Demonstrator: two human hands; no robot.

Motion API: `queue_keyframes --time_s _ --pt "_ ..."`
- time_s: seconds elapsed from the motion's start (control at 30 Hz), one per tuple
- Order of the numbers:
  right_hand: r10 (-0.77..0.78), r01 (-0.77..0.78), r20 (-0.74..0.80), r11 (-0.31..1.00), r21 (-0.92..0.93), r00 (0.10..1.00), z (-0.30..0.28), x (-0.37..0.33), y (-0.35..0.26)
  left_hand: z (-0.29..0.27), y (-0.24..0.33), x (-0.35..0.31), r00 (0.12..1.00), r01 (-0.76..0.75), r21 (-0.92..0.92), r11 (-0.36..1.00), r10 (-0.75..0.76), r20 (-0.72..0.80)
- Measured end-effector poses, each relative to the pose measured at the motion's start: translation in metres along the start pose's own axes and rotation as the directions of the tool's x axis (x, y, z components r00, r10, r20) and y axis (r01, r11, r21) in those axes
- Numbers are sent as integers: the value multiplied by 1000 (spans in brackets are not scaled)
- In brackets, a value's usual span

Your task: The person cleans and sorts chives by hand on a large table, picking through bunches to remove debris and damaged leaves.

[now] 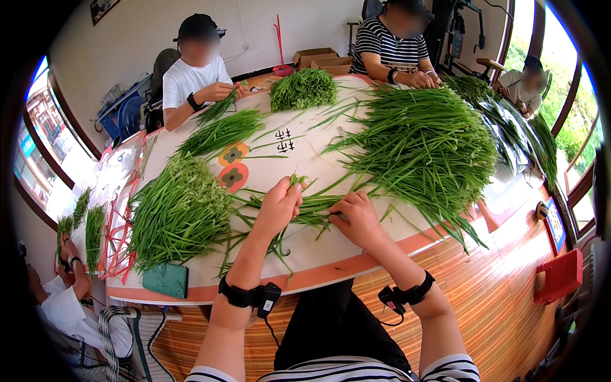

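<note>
My left hand [280,205] is closed around a small bunch of green flowering chives [296,181], their tips poking up above the fist. To its right, my right hand [358,219] has its fingers curled in a pinch on loose chive stems [313,210] lying across the table; something small and dark shows at its fingertips. A large pile of chives [426,146] spreads beyond the right hand. Left of my left hand lies another big heap [181,213], its budded tips turned toward the right.
The pale table [312,156] has an orange border and printed fruit. A green wallet-like case [165,281] and red ties [119,245] lie at left. Co-workers sit around the table with more bundles [304,89]. A red stool [559,275] stands at right.
</note>
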State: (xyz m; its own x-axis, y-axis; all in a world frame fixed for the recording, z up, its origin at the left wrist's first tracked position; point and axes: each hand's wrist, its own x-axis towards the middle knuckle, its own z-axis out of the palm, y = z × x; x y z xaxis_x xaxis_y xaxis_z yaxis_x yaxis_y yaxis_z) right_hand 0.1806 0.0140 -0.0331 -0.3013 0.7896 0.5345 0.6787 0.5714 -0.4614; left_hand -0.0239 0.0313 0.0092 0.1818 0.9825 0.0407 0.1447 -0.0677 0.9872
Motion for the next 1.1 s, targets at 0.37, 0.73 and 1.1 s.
queue_keyframes --time_s 0.37,0.73,1.1 --pt "28 -53 135 980 189 990 -6 10 16 -5 -2 2 995 -1 113 994 12 -96" --pt "-69 69 24 998 -6 997 6 13 10 -2 -1 1 997 32 60 998 -28 -70" --pt "460 -292 -4 569 768 888 -22 50 27 -6 -3 2 999 9 -8 1000 -9 31"
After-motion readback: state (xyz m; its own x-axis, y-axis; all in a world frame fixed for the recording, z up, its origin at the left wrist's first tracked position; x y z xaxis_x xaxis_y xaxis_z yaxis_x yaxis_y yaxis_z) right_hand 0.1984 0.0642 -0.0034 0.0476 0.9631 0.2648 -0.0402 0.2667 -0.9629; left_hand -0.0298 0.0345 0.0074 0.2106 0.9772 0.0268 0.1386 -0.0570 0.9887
